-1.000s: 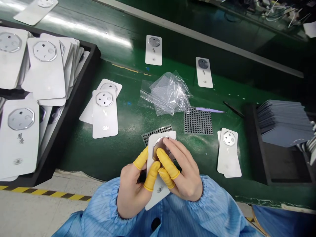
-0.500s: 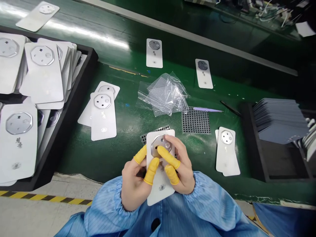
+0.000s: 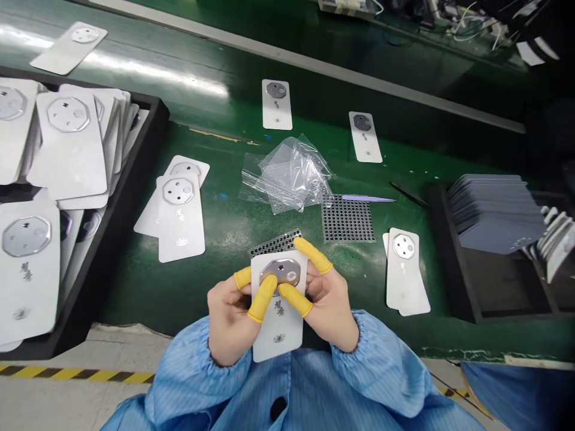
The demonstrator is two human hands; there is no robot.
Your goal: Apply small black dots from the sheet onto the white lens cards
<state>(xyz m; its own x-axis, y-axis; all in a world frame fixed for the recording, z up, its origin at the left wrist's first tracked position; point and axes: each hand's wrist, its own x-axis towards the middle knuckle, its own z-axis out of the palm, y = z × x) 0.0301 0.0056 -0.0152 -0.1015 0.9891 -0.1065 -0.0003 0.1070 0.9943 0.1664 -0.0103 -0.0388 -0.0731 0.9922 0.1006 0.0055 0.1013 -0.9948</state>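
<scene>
A white phone back cover with an octagonal silver camera plate is held tilted up in front of me. My left hand grips its left side, thumb on the camera plate and fingers behind. On the right edge, my right hand also grips the cover, its thumb pressing the plate's lower rim; the index finger extends past the top corner. Yellow finger cots sleeve several fingertips. Just beyond the cover lies a sheet of small black dots, partly hidden by it. A second dotted sheet is farther right.
Clear plastic bags lie mid-bench beside purple tweezers. A black tray at left holds many white covers. Stacked covers lie nearby, others at right. A black bin holds grey sheets.
My right index finger has moved off the camera plate to the cover's top right corner, and the right thumb now presses the plate. The view has shifted slightly.
</scene>
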